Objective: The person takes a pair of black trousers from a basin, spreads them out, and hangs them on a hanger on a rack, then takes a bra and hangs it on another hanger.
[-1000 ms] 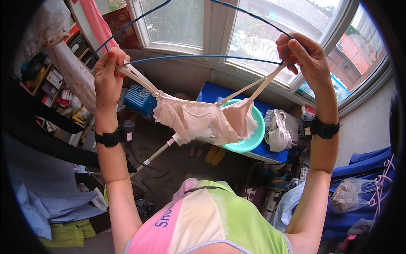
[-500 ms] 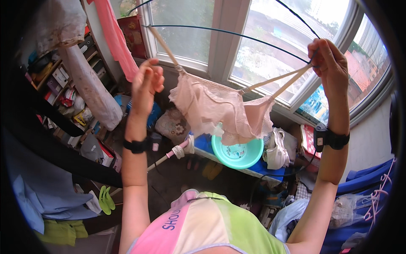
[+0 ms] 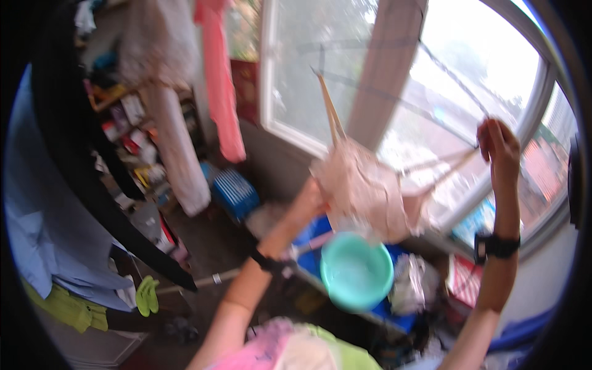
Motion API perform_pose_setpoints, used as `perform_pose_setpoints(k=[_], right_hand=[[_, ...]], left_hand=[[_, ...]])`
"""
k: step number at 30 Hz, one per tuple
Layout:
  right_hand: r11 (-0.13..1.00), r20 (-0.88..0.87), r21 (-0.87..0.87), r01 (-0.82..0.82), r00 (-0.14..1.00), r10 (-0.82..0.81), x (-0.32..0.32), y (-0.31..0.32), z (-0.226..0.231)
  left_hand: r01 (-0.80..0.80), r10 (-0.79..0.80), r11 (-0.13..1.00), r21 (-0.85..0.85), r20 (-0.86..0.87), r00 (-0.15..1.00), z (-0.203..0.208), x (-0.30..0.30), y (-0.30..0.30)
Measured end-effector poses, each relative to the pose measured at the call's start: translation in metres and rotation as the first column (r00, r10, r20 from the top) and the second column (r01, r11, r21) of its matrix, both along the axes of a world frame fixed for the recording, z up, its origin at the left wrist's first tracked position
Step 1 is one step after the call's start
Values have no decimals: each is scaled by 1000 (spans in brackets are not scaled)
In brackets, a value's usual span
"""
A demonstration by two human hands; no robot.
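Observation:
A pale pink bra top (image 3: 368,185) hangs by thin beige straps from a dark wire hanger (image 3: 453,77) in front of the window. My right hand (image 3: 498,145), raised at the right, is closed on the hanger's right end, where two straps meet. At the left, a strap (image 3: 328,108) loops over the hanger's other end. My left hand (image 3: 311,198) is at the bra top's left edge, touching it. Blur and cloth hide its fingertips, so its grip is unclear. Below the bra top is a turquoise basin (image 3: 356,274).
The basin rests on a blue surface (image 3: 311,240), with a whitish bundle (image 3: 412,283) beside it. A pole (image 3: 231,275) slants in from the left. Hanging clothes include a pink garment (image 3: 222,92), a long pale garment (image 3: 172,135) and a black one (image 3: 86,166). Cluttered shelves (image 3: 126,117) stand behind.
My left hand has come down from beside the strap to the bra top's left edge. My right hand still holds the hanger. The view has shifted, with window and basin placed differently.

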State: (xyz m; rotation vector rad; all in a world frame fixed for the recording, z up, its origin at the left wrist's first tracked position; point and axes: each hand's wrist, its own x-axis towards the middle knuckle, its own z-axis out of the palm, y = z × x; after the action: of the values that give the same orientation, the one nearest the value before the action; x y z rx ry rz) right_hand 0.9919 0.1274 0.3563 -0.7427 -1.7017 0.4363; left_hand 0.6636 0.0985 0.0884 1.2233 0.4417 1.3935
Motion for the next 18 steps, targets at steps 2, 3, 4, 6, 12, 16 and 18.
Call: perform_pose_setpoints(k=[2, 3, 4, 6, 12, 16, 18], right_hand=[[999, 50, 42, -6, 999, 3, 10, 15, -1], [997, 25, 59, -47, 999, 45, 3, 19, -1], [995, 16, 68, -69, 998, 68, -3, 24, 4], [995, -8, 64, -80, 997, 81, -34, 41, 9], [987, -2, 140, -82, 997, 83, -105, 79, 30], [967, 8, 247, -56, 998, 56, -171, 111, 79], [943, -23, 332, -3, 1000, 11, -202, 125, 112]], left_hand=[[-9, -9, 995, 102, 173, 985, -7, 18, -1], [-93, 85, 990, 105, 78, 993, -17, 21, 5], [-163, 164, 981, 105, 0, 987, -23, 23, 18], [-251, 263, 962, 112, -107, 959, -30, 6, 36], [-515, 510, 856, -49, -85, 856, -16, -43, 66], [-680, 679, 733, -35, -18, 734, 23, -95, 109], [-682, 683, 730, -51, 86, 725, 52, -101, 139]])
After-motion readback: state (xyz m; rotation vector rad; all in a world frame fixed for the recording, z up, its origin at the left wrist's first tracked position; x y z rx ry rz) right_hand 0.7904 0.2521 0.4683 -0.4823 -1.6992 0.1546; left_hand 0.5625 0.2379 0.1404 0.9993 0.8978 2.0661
